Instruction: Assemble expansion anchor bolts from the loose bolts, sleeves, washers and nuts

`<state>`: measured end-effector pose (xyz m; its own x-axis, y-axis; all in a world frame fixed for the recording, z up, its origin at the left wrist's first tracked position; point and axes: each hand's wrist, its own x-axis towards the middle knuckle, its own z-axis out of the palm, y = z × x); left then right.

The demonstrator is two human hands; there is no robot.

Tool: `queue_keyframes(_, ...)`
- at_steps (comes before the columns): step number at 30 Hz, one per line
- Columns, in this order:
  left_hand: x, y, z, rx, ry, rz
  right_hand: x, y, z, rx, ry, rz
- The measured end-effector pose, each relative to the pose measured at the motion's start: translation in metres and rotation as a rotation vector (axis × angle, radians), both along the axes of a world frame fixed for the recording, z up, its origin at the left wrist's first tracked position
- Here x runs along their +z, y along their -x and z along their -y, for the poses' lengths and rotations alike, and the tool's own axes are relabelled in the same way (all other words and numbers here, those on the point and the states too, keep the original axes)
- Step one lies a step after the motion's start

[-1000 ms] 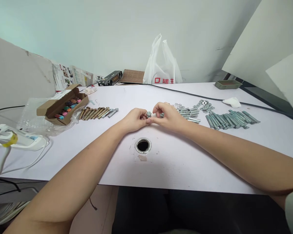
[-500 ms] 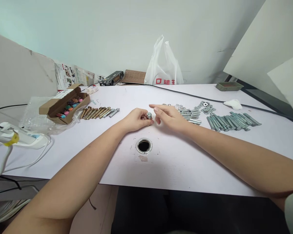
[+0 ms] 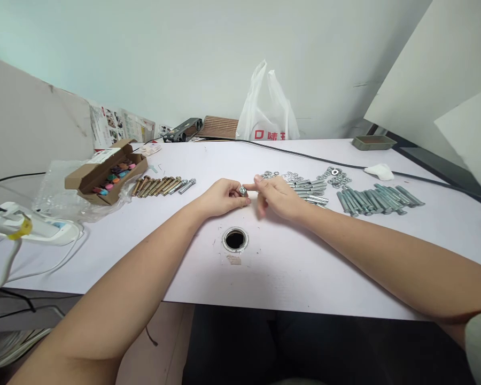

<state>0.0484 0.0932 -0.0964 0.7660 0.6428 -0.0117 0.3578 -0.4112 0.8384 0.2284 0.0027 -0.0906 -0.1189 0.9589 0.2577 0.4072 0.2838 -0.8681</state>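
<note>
Between the thumb and fingers of my left hand an expansion bolt is pinched upright, its silver nut end on top and the rest hidden by the fingers. My right hand is open beside it, index finger stretched to the side of the nut and the other fingers apart and a little blurred. Behind my right hand lie metal sleeves and small nuts and washers. Farther right is a row of grey bolts. Assembled expansion bolts, brassy and silver, lie left of my left hand.
A round cable hole is in the white table. At left stand an open cardboard box and a white power strip. A black cable crosses the back, before a plastic bag; a green tray is back right.
My right hand's index finger has come down and left to the nut, and its other fingers have curled lower. My left hand still grips the bolt in about the same place.
</note>
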Motion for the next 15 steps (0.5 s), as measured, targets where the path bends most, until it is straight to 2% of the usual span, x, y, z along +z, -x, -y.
queue_keyframes(4, 0.004, 0.002, 0.001, 0.023, 0.014, -0.024, 0.002, -0.007, 0.004, -0.229, -0.148, -0.106)
queue_keyframes(7, 0.015, 0.009, -0.001, 0.118, -0.111, -0.147, -0.002, -0.01, 0.002, -0.235, -0.174, -0.043)
queue_keyframes(11, 0.032, 0.03, -0.011, 0.339, -0.244, -0.388, -0.011, -0.008, -0.003, -0.204, -0.176, 0.066)
queue_keyframes(15, 0.035, 0.052, -0.031, 0.531, -0.38, -0.59, -0.015, -0.009, -0.005, -0.205, -0.198, 0.15)
